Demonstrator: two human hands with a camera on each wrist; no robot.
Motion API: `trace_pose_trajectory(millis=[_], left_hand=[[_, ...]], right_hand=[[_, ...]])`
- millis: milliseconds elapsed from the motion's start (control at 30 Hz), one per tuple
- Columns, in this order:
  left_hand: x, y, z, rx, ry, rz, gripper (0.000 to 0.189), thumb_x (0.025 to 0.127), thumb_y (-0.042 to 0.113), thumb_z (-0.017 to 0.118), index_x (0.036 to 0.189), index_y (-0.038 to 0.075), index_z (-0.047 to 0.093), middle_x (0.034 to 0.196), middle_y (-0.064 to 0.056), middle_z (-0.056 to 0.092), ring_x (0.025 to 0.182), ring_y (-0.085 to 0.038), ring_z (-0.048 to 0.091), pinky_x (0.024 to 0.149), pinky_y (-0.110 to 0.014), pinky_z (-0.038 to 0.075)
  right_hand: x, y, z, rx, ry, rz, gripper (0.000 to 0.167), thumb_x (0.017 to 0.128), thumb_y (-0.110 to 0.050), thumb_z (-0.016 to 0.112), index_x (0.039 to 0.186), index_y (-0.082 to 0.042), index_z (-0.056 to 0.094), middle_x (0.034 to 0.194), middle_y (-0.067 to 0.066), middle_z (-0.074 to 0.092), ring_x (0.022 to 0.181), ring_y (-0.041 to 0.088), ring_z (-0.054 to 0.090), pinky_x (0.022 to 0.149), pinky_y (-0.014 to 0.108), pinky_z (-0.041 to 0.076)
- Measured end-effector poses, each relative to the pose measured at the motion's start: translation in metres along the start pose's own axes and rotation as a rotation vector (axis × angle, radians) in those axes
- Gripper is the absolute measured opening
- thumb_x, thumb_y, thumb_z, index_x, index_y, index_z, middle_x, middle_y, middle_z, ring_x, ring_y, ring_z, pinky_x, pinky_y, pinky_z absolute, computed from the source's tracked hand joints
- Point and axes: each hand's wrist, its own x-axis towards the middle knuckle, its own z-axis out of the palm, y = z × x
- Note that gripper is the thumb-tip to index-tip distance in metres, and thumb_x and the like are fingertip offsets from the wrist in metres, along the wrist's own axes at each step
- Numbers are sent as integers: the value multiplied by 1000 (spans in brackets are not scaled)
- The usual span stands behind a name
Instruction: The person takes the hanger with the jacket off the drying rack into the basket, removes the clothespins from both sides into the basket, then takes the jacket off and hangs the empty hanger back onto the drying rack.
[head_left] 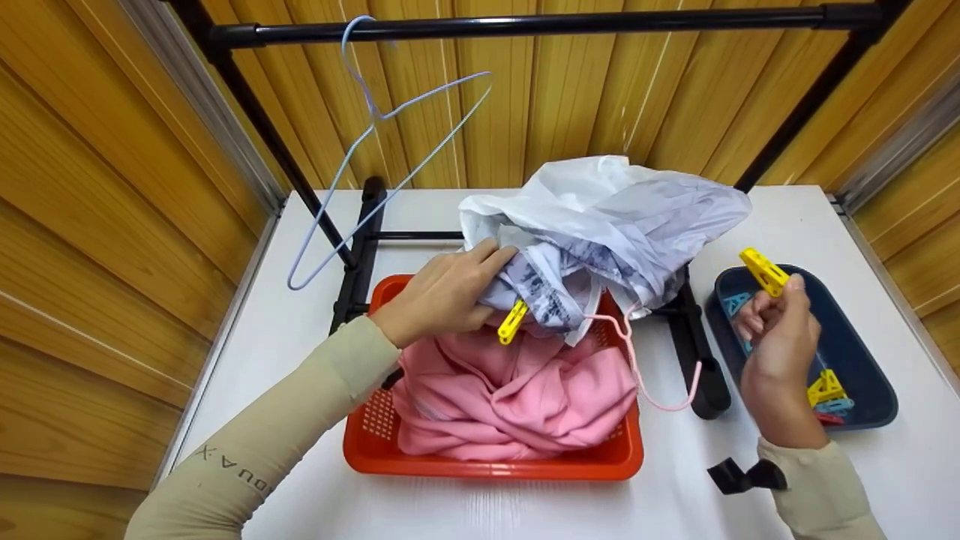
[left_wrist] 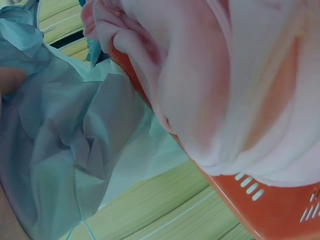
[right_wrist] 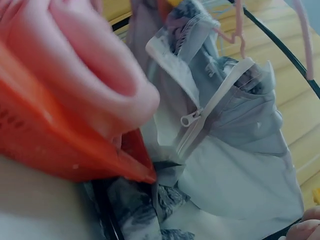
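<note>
My left hand [head_left: 450, 289] grips a light grey and white garment [head_left: 622, 217] with a dark pattern, bunched above the basket. A yellow clothespin [head_left: 513, 322] sticks out of the cloth right beside those fingers. From the garment's near side comes the hook of a pink hanger [head_left: 634, 360]. A white zipper [right_wrist: 192, 117] on the garment shows in the right wrist view. Over on the right, my right hand [head_left: 784, 345] pinches another yellow clothespin [head_left: 765, 271] between thumb and fingers, above a dark blue tub [head_left: 847, 337].
A red basket [head_left: 495, 469] holds pink clothing [head_left: 517, 397]. Yellow clothespins [head_left: 825, 388] and blue ones lie in the tub. Behind stands a black rack [head_left: 555, 25], with a lilac wire hanger [head_left: 420, 172] hooked on its bar at left. Wood-patterned walls surround the white table.
</note>
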Motion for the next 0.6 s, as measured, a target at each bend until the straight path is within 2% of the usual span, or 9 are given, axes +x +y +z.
trace_pose_trajectory(millis=[300, 600], left_hand=[[5, 3, 1, -43, 57, -77, 65, 77, 23, 71, 137, 8, 50, 114, -5, 57, 69, -20, 59, 62, -39, 52], [9, 5, 0, -92, 53, -175, 66, 75, 18, 67, 138, 10, 49, 108, -5, 55, 75, -22, 58, 65, -38, 51]], right_hand=[[6, 2, -19, 190, -81, 180, 40, 100, -44, 42, 91, -5, 49, 69, 5, 48, 65, 18, 45, 64, 26, 38], [16, 9, -36, 349, -101, 305, 44, 101, -48, 37, 98, -6, 50, 77, 7, 51, 70, 22, 45, 72, 30, 39]])
